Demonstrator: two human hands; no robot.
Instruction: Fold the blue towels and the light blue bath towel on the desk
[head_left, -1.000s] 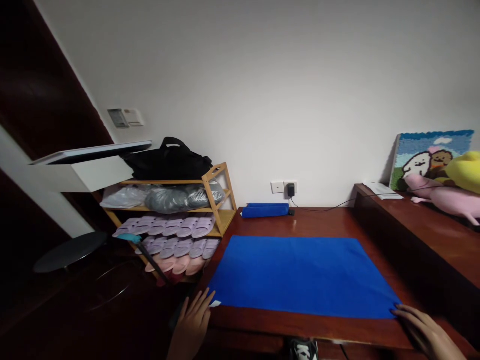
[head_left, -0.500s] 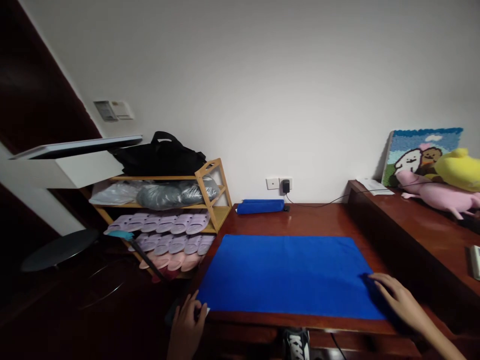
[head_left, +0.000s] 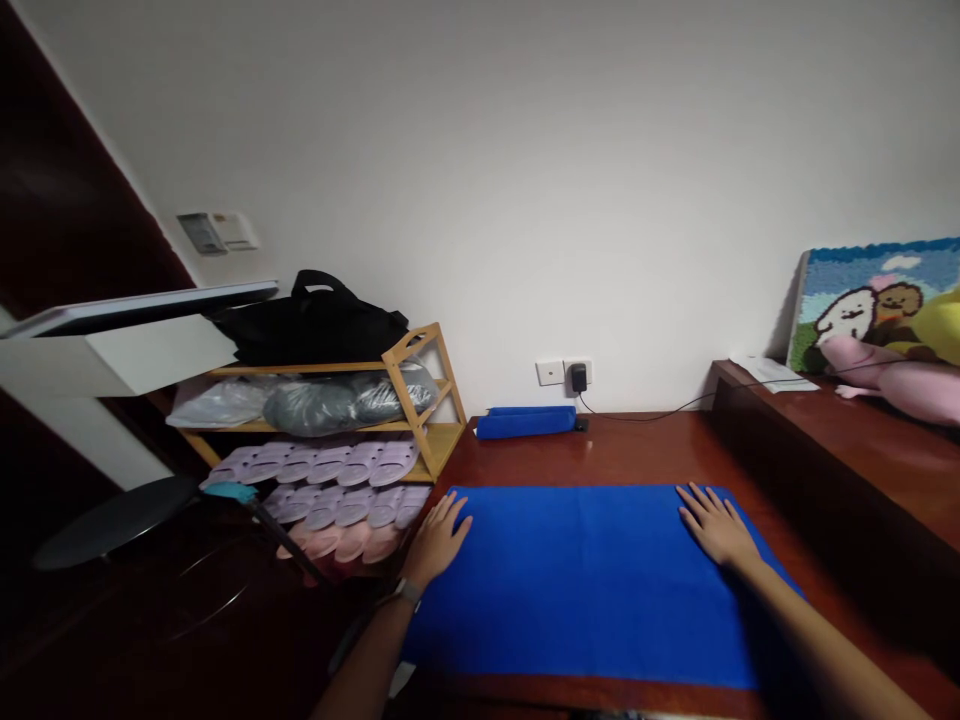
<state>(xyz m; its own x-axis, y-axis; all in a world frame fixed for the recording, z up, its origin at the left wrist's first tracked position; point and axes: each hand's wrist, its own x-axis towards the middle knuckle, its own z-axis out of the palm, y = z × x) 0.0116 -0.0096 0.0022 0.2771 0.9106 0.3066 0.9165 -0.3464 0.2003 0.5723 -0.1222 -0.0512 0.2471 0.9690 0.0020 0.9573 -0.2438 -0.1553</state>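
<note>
Two hands, fingers spread flat: left hand [head_left: 439,540] and right hand [head_left: 716,525] pressing far corners of flat blue rectangular cloth [head_left: 592,580], long axis left-right across reddish wooden table [head_left: 637,450].

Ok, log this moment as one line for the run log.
left hand: flat on far left corner | right hand: flat on far right corner | flat blue cloth: spread on reddish wooden table
</note>
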